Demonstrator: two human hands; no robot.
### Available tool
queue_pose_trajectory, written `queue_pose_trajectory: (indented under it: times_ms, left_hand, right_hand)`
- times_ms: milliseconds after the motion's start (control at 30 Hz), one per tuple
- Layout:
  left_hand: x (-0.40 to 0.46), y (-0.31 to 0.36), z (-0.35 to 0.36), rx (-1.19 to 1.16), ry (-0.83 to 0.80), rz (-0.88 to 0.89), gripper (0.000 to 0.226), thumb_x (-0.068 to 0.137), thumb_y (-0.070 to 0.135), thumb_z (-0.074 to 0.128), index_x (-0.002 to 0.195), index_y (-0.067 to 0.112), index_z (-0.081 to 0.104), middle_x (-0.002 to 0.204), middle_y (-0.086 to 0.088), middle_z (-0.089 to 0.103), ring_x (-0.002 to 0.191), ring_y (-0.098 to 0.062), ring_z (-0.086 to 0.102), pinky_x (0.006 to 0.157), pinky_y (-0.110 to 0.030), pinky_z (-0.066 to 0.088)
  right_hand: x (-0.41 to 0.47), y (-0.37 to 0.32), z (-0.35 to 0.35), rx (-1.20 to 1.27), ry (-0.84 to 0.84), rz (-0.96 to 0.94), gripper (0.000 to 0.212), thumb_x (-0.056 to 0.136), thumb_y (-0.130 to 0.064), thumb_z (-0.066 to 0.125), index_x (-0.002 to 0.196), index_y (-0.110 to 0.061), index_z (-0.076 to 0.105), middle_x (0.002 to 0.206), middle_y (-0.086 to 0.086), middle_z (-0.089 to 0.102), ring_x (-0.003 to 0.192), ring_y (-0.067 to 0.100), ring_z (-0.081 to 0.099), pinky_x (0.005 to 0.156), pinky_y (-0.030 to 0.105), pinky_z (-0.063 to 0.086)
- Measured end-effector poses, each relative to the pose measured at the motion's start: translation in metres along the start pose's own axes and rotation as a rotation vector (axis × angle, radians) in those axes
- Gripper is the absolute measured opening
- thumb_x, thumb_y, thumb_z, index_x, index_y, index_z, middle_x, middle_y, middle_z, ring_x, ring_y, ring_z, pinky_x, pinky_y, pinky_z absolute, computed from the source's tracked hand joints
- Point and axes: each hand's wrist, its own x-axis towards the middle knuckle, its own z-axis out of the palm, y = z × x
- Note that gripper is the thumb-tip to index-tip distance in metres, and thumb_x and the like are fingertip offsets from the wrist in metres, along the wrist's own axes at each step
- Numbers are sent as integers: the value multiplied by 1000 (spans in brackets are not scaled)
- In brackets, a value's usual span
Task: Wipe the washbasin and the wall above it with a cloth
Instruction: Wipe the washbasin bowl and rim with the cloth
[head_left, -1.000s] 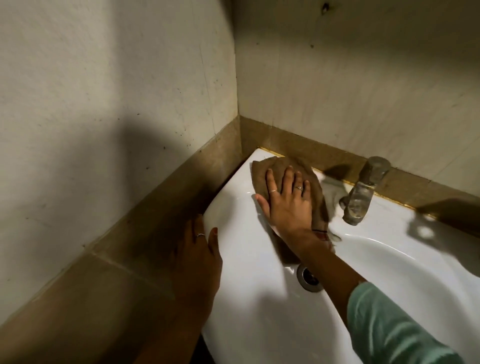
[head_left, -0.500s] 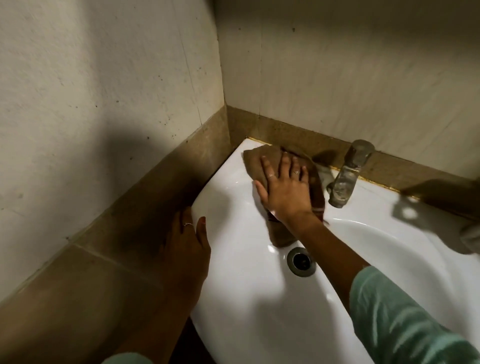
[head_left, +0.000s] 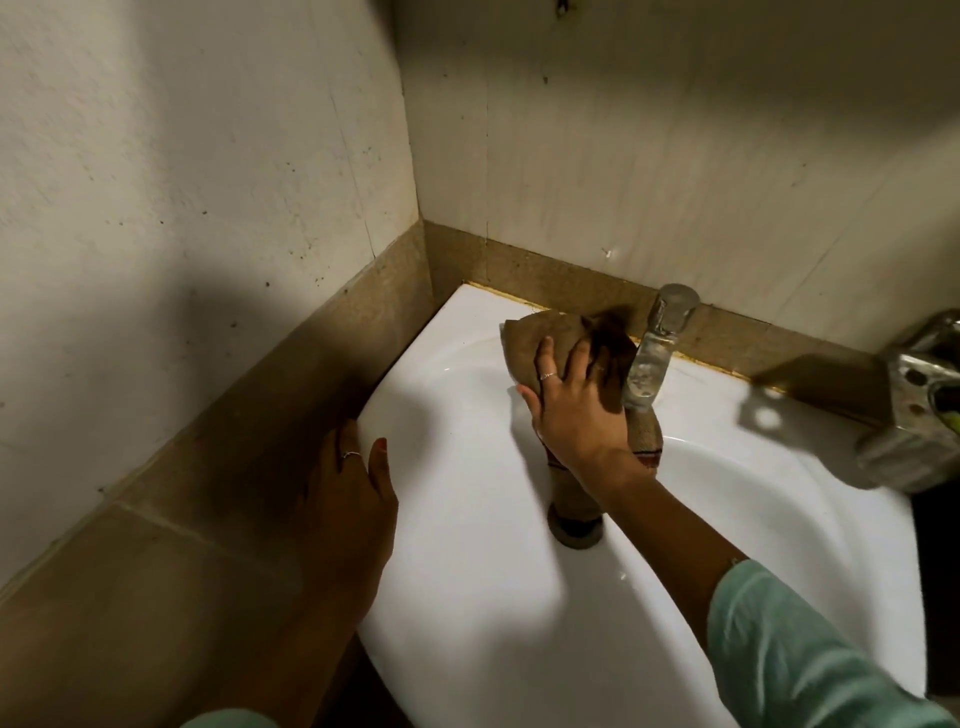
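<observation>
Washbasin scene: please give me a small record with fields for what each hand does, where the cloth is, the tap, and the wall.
right hand: presses the cloth flat on the basin's back ledge, left of the tap
left hand: rests on the washbasin's left rim, holds nothing
cloth: brown, one end hangs down into the bowl over the drain
washbasin: white, glossy
tap: metal, no water seen running
wall: pale, small dark specks, brown tile band at the bottom
drain: partly covered by the cloth
</observation>
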Motion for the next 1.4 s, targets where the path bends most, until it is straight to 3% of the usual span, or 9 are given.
queue_pose_trajectory:
  times_ms: [100,200,367,467,667,867,1100,1200,1400]
  left_hand:
    - [0,2,-1,1,-16,-10,65,90,46,25,139,6,39,142,-18,43,126,-37,44,100,-46,39]
    - [0,3,-2,4,-35,-37,60,93,42,29,140,7,38,145,-16,39,129,-35,41,103,-43,36]
    - [1,3,-1,20,-41,-40,63,91,44,27,136,3,42,142,-18,43,123,-38,47,98,-46,42]
    - [3,2,-1,18,-46,-50,64,91,47,25,140,7,39,143,-15,43,125,-35,46,100,-45,41]
    - [3,-2,1,17,-50,-49,68,88,52,23,139,9,40,141,-15,45,123,-35,50,97,-48,46]
    - [3,-5,3,28,-40,-64,73,90,58,18,138,10,41,141,-16,46,119,-36,52,93,-45,48]
    - [3,-3,0,6,-26,-77,70,89,56,20,139,11,38,141,-17,43,119,-36,51,94,-48,48]
    - [1,0,-1,-16,-22,-92,67,90,51,24,138,8,40,140,-19,43,120,-37,49,96,-45,43]
    - [2,2,0,-43,-15,-102,55,95,38,35,140,6,37,142,-20,40,126,-37,43,103,-45,37]
  right_hand:
    - [-14,6,5,-39,37,-20,60,93,-43,51,139,-5,41,126,35,52,112,46,55,77,51,56]
    - [-16,12,9,-76,64,-58,57,99,-45,33,139,-6,39,125,34,53,108,45,57,68,47,58]
    - [6,-2,7,-82,22,-19,70,96,-53,9,140,-10,41,128,33,52,109,43,58,86,48,53]
    - [22,-10,6,-72,34,-65,71,94,-54,14,137,-8,48,126,37,51,110,50,55,89,50,49]
    - [52,-34,-5,120,75,-279,79,91,-63,3,147,-16,30,144,32,35,132,49,34,112,51,24]
    - [84,-76,-13,222,-28,-446,61,96,-59,19,150,-29,20,156,19,19,143,39,15,117,47,8]
    - [78,-70,-9,237,-3,-593,57,95,-59,21,147,-37,25,157,9,21,143,37,17,116,50,11]
    - [60,-50,0,132,9,-469,62,95,-59,16,151,-32,11,158,17,13,141,43,17,115,54,14]
    - [14,-4,20,-118,156,-241,61,93,-46,41,146,-16,34,141,31,41,119,53,48,94,57,44]
